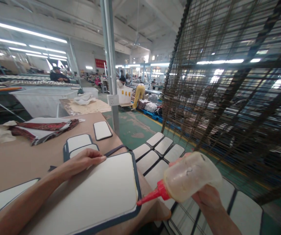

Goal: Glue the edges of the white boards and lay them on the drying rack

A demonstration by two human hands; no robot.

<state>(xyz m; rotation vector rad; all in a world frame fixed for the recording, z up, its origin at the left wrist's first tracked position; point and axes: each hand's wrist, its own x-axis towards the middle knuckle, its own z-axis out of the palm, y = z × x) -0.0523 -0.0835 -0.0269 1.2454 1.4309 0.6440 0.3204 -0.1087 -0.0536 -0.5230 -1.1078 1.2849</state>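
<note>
A large white panel with rounded corners and a dark edge band (94, 192) lies in front of me on the brown table. My left hand (86, 159) is closed at the panel's far edge, fingers together and thumb on its face. A translucent squeeze bottle with a red nozzle (191, 178) is tilted down to the left in my right hand (207, 197), whose fingers wrap round it and are partly hidden by it. The nozzle tip touches or nearly touches the panel's right border, where a thin yellowish line shows. A dark strip (116, 150) extends from the panel's far edge.
Smaller dark-edged white panels (79, 141) are stacked beyond my left hand, with a single one (102, 130) farther off. More panels (163, 145) lie in rows at the right beneath a wire-mesh rack (228, 81). A metal post (111, 65) stands ahead. Co-workers are in the background.
</note>
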